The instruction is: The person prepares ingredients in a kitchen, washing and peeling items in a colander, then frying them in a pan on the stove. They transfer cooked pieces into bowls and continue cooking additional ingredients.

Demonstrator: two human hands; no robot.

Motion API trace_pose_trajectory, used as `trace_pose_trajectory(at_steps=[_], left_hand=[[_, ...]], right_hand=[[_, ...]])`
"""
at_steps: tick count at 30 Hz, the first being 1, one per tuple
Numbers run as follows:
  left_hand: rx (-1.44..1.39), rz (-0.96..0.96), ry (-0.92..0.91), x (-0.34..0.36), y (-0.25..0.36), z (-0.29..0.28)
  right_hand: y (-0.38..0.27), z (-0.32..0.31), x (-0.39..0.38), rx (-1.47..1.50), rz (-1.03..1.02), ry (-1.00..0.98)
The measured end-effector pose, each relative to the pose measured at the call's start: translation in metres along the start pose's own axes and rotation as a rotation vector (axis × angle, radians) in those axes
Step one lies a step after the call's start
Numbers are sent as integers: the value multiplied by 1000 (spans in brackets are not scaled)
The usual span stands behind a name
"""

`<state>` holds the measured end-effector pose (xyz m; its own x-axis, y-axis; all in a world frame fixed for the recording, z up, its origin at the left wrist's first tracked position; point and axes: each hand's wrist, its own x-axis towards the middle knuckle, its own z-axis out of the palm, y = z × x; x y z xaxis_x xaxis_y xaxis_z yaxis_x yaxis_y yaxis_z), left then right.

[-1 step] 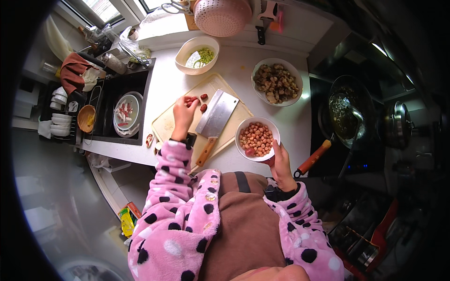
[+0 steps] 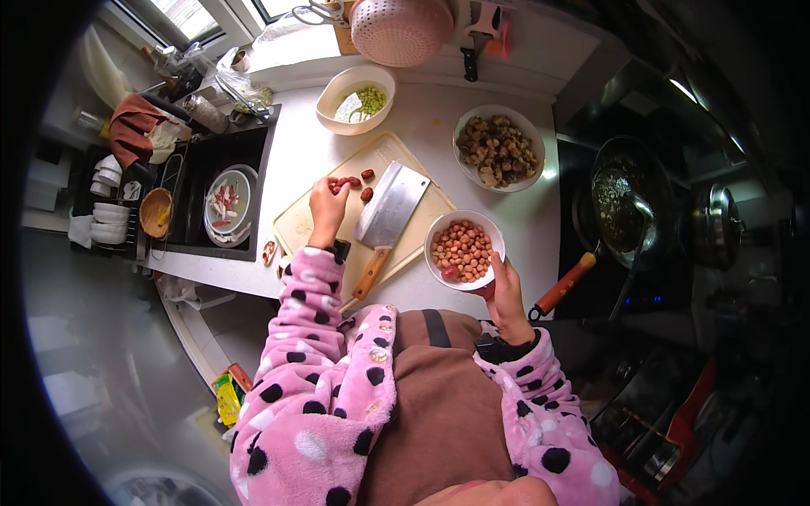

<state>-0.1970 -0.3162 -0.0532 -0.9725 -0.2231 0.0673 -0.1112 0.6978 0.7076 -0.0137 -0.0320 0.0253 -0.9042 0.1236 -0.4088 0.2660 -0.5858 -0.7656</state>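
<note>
My left hand [image 2: 326, 202] has its fingers closed on red dates [image 2: 341, 185] above the cream cutting board [image 2: 299, 225], beside two loose dates [image 2: 367, 193]. A cleaver [image 2: 390, 207] lies across the board, its wooden handle toward me. My right hand [image 2: 507, 299] grips a white bowl [image 2: 439, 270] by its right side; it holds many small reddish-brown nuts [image 2: 462, 244] and one larger red piece. A few pieces [image 2: 268, 251] lie just left of the board, partly hidden near my left sleeve.
A bowl of brown chunks [image 2: 498, 150] and a bowl with green beans [image 2: 367, 103] stand behind the board. A black sink [image 2: 194, 232] with dishes is at left; a wok [image 2: 624, 177] sits on the hob at right. A colander [image 2: 401, 29] and knives [image 2: 472, 51] hang at the back.
My left hand has shifted very slightly left and down at the dates. My right hand and the bowl look the same.
</note>
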Motion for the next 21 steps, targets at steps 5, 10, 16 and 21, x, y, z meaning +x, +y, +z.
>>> trace_pose_trajectory(at_steps=[5,10,16,21], left_hand=[[93,25,15,9,-62,29],[68,168,79,-30,26,-1],[-109,813,-607,-114,137,-37],[244,810,-754,-125,163,-20]], right_hand=[[-4,0,-1,-6,13,-17],[-3,-4,0,-21,-5,-11],[4,-8,4,-95,-50,10],[8,-11,4,-203,-52,29]])
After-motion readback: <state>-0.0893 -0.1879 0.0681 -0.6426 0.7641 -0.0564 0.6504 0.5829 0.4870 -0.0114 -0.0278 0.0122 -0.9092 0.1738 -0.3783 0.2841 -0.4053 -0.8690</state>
